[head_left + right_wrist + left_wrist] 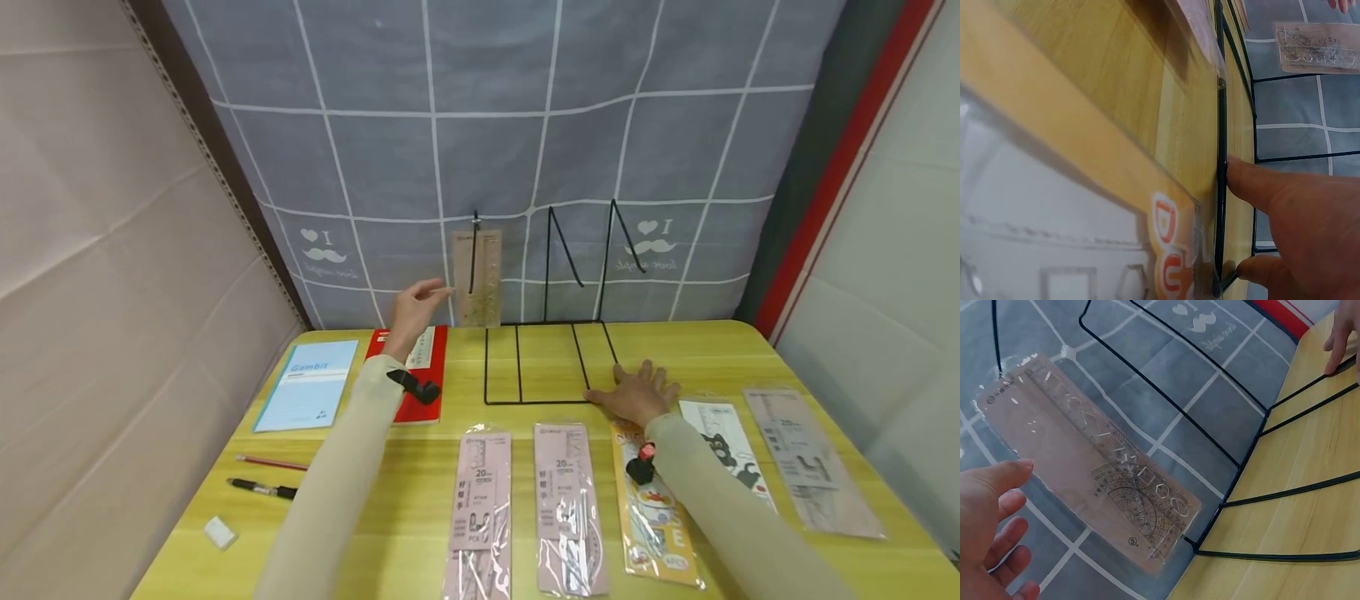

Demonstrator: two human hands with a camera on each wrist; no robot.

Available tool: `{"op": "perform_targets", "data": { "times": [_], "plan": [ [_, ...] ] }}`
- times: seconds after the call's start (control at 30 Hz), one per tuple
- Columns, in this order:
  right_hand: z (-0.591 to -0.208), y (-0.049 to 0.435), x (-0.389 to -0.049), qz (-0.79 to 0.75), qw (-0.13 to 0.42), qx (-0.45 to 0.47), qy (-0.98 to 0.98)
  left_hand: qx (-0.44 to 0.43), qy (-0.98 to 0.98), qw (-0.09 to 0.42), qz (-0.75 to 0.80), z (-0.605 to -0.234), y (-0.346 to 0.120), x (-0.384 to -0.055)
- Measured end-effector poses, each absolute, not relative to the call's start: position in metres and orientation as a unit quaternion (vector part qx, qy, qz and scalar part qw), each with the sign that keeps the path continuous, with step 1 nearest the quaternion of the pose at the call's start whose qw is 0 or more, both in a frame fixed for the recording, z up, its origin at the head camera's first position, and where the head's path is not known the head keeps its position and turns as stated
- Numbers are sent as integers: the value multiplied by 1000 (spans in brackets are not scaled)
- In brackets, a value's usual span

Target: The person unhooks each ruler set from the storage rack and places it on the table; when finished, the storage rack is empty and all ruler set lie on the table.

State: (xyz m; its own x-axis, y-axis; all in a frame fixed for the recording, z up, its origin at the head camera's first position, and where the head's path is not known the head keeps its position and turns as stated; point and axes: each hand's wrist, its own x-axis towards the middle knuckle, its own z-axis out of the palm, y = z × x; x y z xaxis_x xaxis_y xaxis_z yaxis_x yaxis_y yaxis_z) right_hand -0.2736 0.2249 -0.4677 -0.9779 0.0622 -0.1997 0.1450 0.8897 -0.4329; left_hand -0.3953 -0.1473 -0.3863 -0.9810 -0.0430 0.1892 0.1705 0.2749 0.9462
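Observation:
A pink ruler set in a clear sleeve [487, 279] hangs from the left hook of a black wire rack [546, 267]. Just left of that pack is my left hand [417, 315], its fingers loosely bent and holding nothing. In the left wrist view the thumb [1013, 475] comes close to the sleeve's edge; whether it touches, I cannot tell. My right hand [637, 395] rests with spread fingers on the front right corner of the rack's base [1222, 125]. Below it lies an orange ruler pack [660, 533], partly covered by the right wrist.
Two pink ruler packs [480, 500] [570, 508] lie in front of the rack. To the right are a cat-print pack [723, 442] and another pink pack [813, 462]. Leftward sit a red book [431, 392], blue notebook [306, 387], pencil [270, 462], pen [258, 487] and eraser [220, 532].

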Motion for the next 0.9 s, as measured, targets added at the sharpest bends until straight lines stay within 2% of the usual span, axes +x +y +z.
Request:
{"op": "perform_targets", "data": {
  "times": [0.4, 0.67, 0.9],
  "plan": [
    [-470, 227, -282, -223, 82, 51, 970, -61, -813, 131, -565, -383, -120, -427],
    [-466, 223, -277, -220, 77, 52, 971, -67, -809, 176, -557, -383, -122, -424],
    [-465, 221, -273, -212, 78, 59, 972, -71, -816, 165, -550, -383, -125, -415]
  ]
}}
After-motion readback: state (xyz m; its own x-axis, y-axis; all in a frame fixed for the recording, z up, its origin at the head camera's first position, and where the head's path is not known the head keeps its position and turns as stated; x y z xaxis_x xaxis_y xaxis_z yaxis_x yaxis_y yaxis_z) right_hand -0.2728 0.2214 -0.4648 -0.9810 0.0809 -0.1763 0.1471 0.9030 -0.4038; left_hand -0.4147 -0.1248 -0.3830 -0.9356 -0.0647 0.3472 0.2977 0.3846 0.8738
